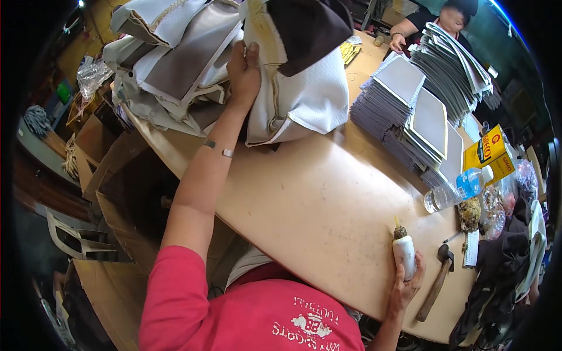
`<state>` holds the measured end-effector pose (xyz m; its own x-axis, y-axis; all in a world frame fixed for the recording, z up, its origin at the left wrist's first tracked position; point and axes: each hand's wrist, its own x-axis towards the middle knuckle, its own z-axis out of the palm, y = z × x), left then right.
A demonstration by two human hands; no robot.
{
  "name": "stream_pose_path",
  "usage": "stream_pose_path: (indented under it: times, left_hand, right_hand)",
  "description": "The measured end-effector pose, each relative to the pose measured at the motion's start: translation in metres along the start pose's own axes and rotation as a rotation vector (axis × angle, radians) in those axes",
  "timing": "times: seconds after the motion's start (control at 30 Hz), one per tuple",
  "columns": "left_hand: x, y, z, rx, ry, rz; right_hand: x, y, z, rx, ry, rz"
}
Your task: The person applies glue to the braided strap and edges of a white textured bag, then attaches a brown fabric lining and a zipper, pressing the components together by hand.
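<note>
A tan table (293, 199) stretches across a crowded workroom, a person in a red shirt (252, 322) at its near edge. A second person (430, 26) in dark clothing is at the far end, behind the paperwork-like stacks. Opened cartons (111, 292) crowd the floor at left, near a pale chair (79, 237). A heap of white and gray-brown cloth (187, 70) fills the table's far left. At far right rise stacks (389, 88) of thin, pale-faced panels, several leaning against one another. Dark fabric (497, 269) drapes the right-hand edge.

A white-and-dark flap (293, 32), streaked yellow, stands up at the top of the heap. The left hand (243, 73) reaches in beside it, thumb up; its fingertips are partly hidden, and whether they grip cannot be told. A yellow tin (489, 153) stands beyond a tilted water bottle (451, 196). A hammer (436, 286) lies near the right hand (408, 281), whose fingers wrap the lower part of a white bottle (404, 251) with a crusted neck, held over the table's near right. Just beyond the hammer lies a white ruler (470, 248).
</note>
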<state>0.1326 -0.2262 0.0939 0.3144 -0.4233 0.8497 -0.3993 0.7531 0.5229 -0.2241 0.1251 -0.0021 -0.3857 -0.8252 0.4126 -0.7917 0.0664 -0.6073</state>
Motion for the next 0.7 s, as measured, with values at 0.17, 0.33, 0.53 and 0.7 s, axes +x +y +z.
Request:
stream_pose_path:
  times: [0.17, 0.33, 0.53, 0.7]
  left_hand:
    - [0.004, 0.007, 0.022, -0.008, 0.038, 0.063]
    - [-0.021, -0.020, 0.019, 0.065, 0.146, -0.021]
    - [-0.025, -0.037, -0.014, 0.032, 0.006, -0.250]
    - [-0.026, -0.005, 0.007, 0.144, -0.147, -0.308]
  right_hand:
    - [-0.001, 0.003, -0.001, 0.008, -0.001, 0.037]
    - [-0.002, 0.004, -0.001, 0.011, -0.009, 0.035]
    - [-0.004, -0.005, 0.002, 0.075, -0.004, 0.098]
    - [-0.007, 0.010, -0.005, 0.073, 0.040, 0.171]
